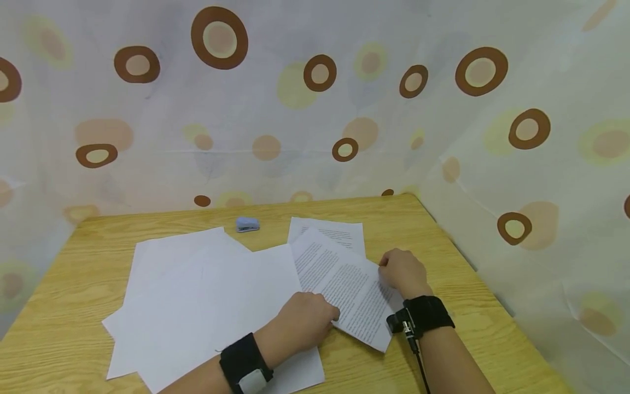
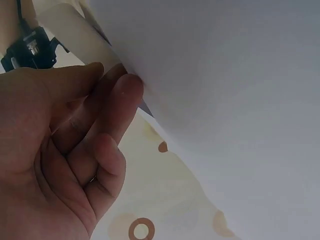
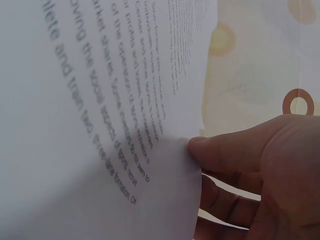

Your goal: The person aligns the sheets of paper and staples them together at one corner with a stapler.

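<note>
A printed sheet of paper (image 1: 344,284) lies slanted between my two hands in the head view, its text side up. My left hand (image 1: 307,317) pinches its lower left edge; in the left wrist view the thumb and fingers of that hand (image 2: 75,135) are curled at a paper edge. On the opposite side my right hand (image 1: 404,271) grips the sheet's right edge. The right wrist view shows the thumb of this hand (image 3: 240,175) on the face of the printed sheet (image 3: 100,150), with curled fingers behind it.
Large blank white sheets (image 1: 197,295) overlap on the left, partly under my left forearm. Another printed page (image 1: 346,234) lies behind the held one. A small light-blue stapler (image 1: 247,224) stands near the back of the wooden table (image 1: 59,306). Patterned cloth (image 1: 275,109) surrounds the table.
</note>
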Demonstrator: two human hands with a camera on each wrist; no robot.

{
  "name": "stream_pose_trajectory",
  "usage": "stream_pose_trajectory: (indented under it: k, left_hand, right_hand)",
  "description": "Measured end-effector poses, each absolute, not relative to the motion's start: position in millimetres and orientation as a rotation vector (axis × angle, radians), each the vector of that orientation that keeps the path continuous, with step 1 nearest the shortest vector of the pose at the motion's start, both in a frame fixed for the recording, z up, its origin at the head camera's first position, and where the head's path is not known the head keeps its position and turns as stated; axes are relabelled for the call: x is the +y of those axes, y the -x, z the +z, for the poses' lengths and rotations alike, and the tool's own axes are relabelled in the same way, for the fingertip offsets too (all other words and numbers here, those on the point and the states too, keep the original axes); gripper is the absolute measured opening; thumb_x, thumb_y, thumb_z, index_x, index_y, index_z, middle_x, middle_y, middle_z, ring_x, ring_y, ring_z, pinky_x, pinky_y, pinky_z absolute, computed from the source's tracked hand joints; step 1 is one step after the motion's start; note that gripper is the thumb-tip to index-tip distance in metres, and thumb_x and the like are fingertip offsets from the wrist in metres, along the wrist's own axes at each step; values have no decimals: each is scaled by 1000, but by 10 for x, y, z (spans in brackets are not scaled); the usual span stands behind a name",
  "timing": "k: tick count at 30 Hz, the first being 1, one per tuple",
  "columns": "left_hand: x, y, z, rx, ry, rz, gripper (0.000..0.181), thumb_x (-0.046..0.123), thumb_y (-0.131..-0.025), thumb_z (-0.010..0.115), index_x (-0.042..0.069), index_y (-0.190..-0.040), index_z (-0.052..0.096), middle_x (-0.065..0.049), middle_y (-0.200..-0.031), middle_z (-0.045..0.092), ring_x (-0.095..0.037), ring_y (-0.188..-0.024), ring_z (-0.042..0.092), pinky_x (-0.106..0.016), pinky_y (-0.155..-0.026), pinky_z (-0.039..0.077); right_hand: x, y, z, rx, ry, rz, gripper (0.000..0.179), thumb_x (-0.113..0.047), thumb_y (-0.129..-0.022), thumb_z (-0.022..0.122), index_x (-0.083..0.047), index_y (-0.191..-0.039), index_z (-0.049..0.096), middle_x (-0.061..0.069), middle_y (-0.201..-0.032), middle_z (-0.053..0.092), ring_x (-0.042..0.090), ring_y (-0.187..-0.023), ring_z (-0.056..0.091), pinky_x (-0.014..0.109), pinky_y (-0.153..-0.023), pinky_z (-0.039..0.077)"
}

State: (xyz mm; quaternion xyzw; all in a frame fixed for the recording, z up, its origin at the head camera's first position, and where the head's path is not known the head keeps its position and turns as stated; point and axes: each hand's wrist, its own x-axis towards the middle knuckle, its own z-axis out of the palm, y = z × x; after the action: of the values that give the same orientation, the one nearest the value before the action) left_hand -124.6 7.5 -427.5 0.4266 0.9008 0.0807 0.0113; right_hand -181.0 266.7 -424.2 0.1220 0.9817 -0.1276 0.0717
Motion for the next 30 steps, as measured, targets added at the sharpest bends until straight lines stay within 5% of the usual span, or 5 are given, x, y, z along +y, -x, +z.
stream_pose_trajectory:
  k: [7, 23, 30]
  left_hand:
    - [97, 1251, -4308, 2829, -1362, 323, 15, 20, -98, 70, 21, -87, 80, 10, -67, 64, -3, -56, 46, -20, -50, 36]
    - [104, 1257, -4295, 2841, -1334, 382, 7, 19, -96, 74, 19, -91, 80, 7, -79, 73, -4, -60, 49, -19, -51, 38]
    - [134, 1261, -4282, 2852, -1328, 345, 9, 11, -92, 77, 19, -93, 80, 6, -81, 74, -4, -62, 50, -21, -54, 40]
  right_hand:
    - [2754, 1759, -4213, 2967, -344, -376, 16, -13, -93, 62, -7, -100, 75, 11, -96, 71, 26, -80, 61, 40, -67, 50]
    - [3030, 1573, -4229, 2945, -331, -484, 17, -13, -90, 60, -6, -99, 73, 17, -103, 71, 30, -85, 59, 38, -67, 45]
    - [3149, 1427, -4222, 2942, -331, -524, 14, -15, -93, 60, -6, -96, 71, 13, -93, 69, 27, -77, 57, 35, -62, 42]
